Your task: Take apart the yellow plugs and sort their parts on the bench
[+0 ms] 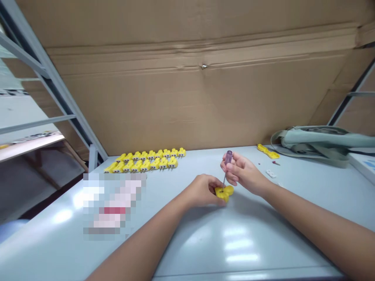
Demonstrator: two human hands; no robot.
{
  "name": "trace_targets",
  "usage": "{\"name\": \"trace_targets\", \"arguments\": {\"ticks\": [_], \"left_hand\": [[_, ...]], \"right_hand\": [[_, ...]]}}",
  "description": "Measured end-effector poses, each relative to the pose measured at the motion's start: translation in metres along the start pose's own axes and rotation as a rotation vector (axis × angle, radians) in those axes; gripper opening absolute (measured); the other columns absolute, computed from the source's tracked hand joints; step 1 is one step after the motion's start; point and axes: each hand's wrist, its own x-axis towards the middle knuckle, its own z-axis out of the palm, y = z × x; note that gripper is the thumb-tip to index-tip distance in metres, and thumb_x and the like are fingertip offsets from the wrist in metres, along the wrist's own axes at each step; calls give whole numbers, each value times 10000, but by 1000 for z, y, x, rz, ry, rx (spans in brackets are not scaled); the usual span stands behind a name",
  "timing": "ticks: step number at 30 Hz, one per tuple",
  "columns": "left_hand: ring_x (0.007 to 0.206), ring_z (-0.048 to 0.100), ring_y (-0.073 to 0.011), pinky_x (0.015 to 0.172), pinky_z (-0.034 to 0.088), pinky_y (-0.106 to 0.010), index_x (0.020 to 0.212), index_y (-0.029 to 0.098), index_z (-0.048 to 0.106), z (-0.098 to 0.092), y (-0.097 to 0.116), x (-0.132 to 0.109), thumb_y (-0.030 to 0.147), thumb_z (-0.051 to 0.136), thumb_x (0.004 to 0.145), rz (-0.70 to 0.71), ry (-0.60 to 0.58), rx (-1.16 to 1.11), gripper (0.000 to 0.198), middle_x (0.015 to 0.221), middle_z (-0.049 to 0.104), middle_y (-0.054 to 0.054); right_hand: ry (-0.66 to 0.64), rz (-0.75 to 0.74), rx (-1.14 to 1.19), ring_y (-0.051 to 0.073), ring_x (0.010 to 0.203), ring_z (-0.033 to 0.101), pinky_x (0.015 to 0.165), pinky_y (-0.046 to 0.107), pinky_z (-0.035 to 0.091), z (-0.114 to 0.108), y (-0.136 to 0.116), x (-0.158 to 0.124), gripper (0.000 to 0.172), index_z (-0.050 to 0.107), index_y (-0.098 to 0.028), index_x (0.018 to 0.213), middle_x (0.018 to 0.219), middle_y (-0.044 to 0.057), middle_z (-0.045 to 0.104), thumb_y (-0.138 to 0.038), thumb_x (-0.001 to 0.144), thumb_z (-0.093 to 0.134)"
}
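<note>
My left hand (203,190) pinches a small yellow plug (225,192) down on the pale grey table (205,238). My right hand (241,171) is closed around a small screwdriver (227,164) with a purple handle, held upright. Its thin shaft runs down and its tip meets the top of the yellow plug. Both forearms reach in from the lower edge of the view.
Two rows of several yellow plugs (146,160) lie at the back left. One more yellow piece (268,152), a small white part (271,173) and a tiny screw (275,162) lie at the right. A grey-green bag (319,141) sits far right. A cardboard wall (190,89) stands behind.
</note>
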Motion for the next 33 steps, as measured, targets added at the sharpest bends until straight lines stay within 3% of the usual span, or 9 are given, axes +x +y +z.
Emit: {"name": "trace_targets", "arguments": {"ticks": [4, 10, 15, 17, 24, 30, 33], "left_hand": [[701, 575, -167, 614, 440, -254, 918, 131, 682, -1, 0, 1, 232, 736, 533, -22, -3, -3, 402, 809, 669, -57], [637, 543, -137, 588, 422, -243, 886, 130, 687, -5, -1, 1, 229, 751, 521, -1, -39, -35, 384, 744, 645, -28], [622, 537, -132, 559, 400, -233, 902, 123, 680, -1, -2, 1, 221, 744, 516, -20, -3, -35, 403, 732, 639, -28], [650, 551, -140, 586, 415, -241, 916, 117, 674, 1, -5, 1, 224, 749, 507, -12, 17, -53, 430, 775, 651, -44], [631, 545, -134, 563, 406, -233, 880, 119, 677, 2, -10, 3, 213, 726, 531, 15, 8, -54, 365, 745, 639, -32], [577, 489, -108, 522, 362, -214, 828, 117, 674, 2, -7, 2, 160, 692, 525, 43, 33, -54, 306, 670, 587, 0], [590, 495, -106, 539, 371, -215, 866, 119, 679, 2, -7, 2, 150, 662, 558, 74, 8, -63, 310, 723, 605, -13]], "right_hand": [[5, -44, -45, 30, 418, 369, 414, 201, 295, -5, 3, 2, 257, 440, -192, 763, 733, -26, 563, -371, 776, 624], [-86, 42, -80, 47, 476, 413, 460, 226, 334, -2, -4, 2, 287, 532, -181, 929, 764, -12, 496, -453, 844, 493], [17, -6, -62, 33, 424, 357, 432, 204, 288, 3, 4, 3, 297, 443, -192, 809, 651, -61, 483, -406, 748, 640], [45, -26, -67, 27, 422, 352, 434, 205, 282, 3, 6, 2, 321, 405, -190, 748, 698, -42, 534, -405, 747, 643], [-59, 63, -25, 43, 460, 372, 469, 223, 327, 3, 4, -2, 360, 511, -179, 923, 726, -26, 479, -525, 835, 462], [49, -13, -82, 33, 405, 348, 427, 200, 305, 5, 12, -1, 334, 423, -191, 758, 606, -67, 484, -444, 738, 639], [-9, -6, -110, 31, 406, 365, 429, 202, 306, 3, 10, -2, 324, 446, -189, 802, 663, -48, 526, -486, 781, 574]]}}
